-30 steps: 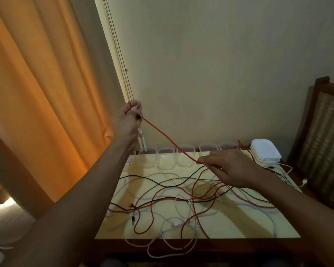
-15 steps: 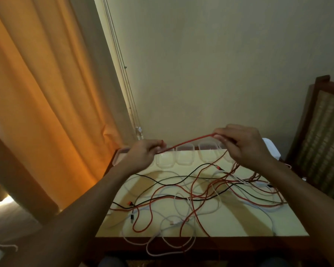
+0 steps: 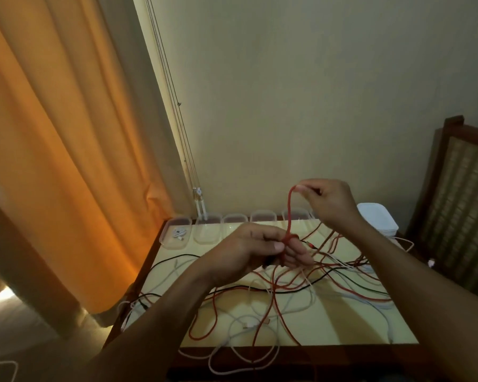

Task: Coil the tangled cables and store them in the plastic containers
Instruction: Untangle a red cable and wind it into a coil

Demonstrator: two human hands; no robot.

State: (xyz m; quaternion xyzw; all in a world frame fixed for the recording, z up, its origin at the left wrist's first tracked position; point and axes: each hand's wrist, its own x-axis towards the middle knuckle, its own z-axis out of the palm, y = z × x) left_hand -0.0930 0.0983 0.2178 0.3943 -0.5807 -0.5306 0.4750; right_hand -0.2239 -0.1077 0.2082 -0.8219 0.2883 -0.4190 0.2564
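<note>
Both hands work the red cable: left hand clamps the first loops, right hand pinches the strand above. Next I lay another loop.

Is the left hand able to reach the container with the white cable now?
Probably not at once: the left hand is closed on the red cable. The container lies open at the table's far left corner, nothing blocking it.

A: How are the hands placed?
B: The left hand is lower, fingers curled shut. The right hand is above and beyond those fingers, pinching, forearm outstretched.
</note>
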